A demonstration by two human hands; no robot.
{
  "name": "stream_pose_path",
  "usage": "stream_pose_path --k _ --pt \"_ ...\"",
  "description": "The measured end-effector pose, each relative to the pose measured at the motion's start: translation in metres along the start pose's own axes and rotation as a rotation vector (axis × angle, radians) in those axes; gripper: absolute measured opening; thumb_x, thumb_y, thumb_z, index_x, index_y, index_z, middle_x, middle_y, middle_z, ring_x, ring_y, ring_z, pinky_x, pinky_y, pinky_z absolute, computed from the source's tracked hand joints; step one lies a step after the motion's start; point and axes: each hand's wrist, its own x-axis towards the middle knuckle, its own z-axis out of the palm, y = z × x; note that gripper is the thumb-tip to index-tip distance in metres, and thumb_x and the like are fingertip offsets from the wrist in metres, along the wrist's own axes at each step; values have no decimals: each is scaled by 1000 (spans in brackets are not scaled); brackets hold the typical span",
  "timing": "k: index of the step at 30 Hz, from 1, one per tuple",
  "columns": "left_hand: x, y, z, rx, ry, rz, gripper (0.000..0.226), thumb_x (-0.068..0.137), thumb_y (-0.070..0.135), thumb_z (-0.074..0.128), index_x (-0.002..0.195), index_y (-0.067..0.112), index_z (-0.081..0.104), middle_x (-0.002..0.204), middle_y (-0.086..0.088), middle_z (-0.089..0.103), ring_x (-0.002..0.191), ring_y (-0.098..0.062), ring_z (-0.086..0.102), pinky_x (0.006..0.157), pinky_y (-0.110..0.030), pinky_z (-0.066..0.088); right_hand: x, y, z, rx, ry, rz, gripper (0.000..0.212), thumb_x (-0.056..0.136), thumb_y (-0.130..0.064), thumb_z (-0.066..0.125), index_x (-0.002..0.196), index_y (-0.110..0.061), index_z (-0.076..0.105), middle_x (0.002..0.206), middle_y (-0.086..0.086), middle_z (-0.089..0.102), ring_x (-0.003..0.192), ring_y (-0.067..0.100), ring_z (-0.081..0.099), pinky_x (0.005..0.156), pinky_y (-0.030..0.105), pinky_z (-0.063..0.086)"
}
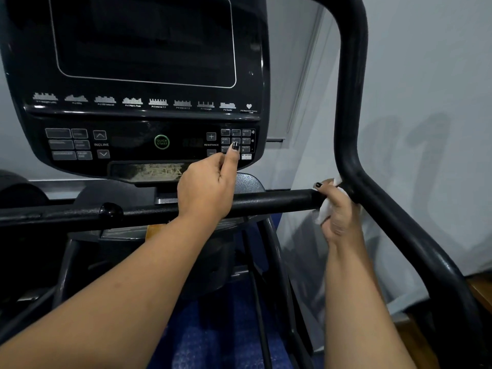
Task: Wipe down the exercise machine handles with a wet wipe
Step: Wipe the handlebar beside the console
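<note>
At three o'clock, where crossbar [279,199] meets upright handle [348,102], the right hand [339,214] wraps the wet wipe [324,211] round the joint; limp and slick, it likely handles best bunched in the palm. Left hand [205,190], centre, curls empty, thumb raised.

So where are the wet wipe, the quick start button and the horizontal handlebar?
wet wipe [324,210]: head view, white fold hanging under the bar.
quick start button [162,141]: head view, its green-ringed centre.
horizontal handlebar [271,202]: head view, bare stretch beside the wipe.
</note>
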Motion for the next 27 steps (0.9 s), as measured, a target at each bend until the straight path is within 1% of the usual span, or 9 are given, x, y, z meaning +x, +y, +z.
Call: stream_pose_path --k 3,7,9,12,14,17,20,23,27 --pt "-1 0 0 2 7 -4 66 88 68 21 69 19 61 61 1 65 63 -19 62 65 -45 52 3 8 20 66 382 44 16 71 0 64 75 -9 51 67 -4 57 57 4 55 64 26 42" --pt "0 1 0 16 5 3 69 86 70 17 69 19 61 61 1 64 64 -19 62 65 -45 52 13 9 41 158 790 85 34 71 -4 68 104 -11 66 96 1 74 79 16 71 75 33 59" --pt "0 0 0 17 6 5 70 84 71 15 69 20 61 61 1 64 64 -19 62 65 -45 52 15 10 42 142 779 85 38 70 -4 68 107 -12 67 101 2 74 86 19 73 80 36 59" --pt "0 0 0 11 11 7 71 84 71 15 69 19 61 61 1 64 64 -18 62 65 -45 52 8 14 31 85 619 87 29 68 -1 68 97 -3 66 93 6 70 74 19 65 64 29 52" --pt "0 0 0 8 8 10 71 84 71 15 69 18 61 61 1 64 64 -19 62 65 -45 52 6 14 13 82 334 74 17 67 1 66 76 -11 58 81 3 59 70 14 57 60 25 44" --pt "0 0 0 8 6 12 72 84 70 14 69 18 61 61 1 64 64 -19 62 65 -45 52 7 9 -3 -4 4 97 26 74 1 63 70 -19 47 71 -6 49 68 5 54 61 20 42" --pt "0 0 0 14 9 3 73 84 71 13 69 19 61 61 1 64 64 -18 62 64 -44 52 3 10 10 85 271 32 29 75 13 62 73 -14 52 71 -1 56 66 9 61 69 28 47" --pt "0 1 0 22 19 -2 73 83 72 13 69 19 61 61 1 64 63 -19 62 64 -44 52 4 9 38 127 678 90 26 72 2 69 94 -8 60 91 7 68 72 16 64 69 33 55" --pt "0 1 0 37 24 -11 69 85 70 14 69 22 60 61 2 64 62 -19 62 63 -43 53 5 1 51 179 835 167 43 76 -6 73 115 -19 58 105 -2 70 91 18 67 83 38 54"
